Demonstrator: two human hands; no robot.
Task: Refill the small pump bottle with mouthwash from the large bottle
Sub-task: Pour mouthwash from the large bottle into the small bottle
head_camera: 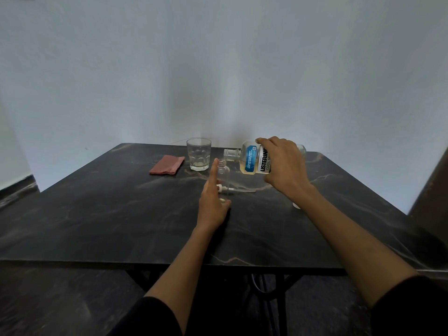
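The small clear pump bottle (223,172) stands upright on the dark marble table (121,214), its neck uncapped. My left hand (213,204) holds it low on its left side, with the index finger stretched up along it to the neck. My right hand (283,166) grips the large mouthwash bottle (252,158) from above. That bottle is tipped on its side, and its open mouth sits just above and right of the small bottle's neck. Pale yellow liquid lies along its lower side. The white pump head with its tube (236,189) lies on the table behind my left hand.
A drinking glass (198,154) stands behind the small bottle, and a folded reddish cloth (167,164) lies to its left. A white cap (296,206) peeks out from under my right forearm. A dark chair back (431,190) rises at the right edge.
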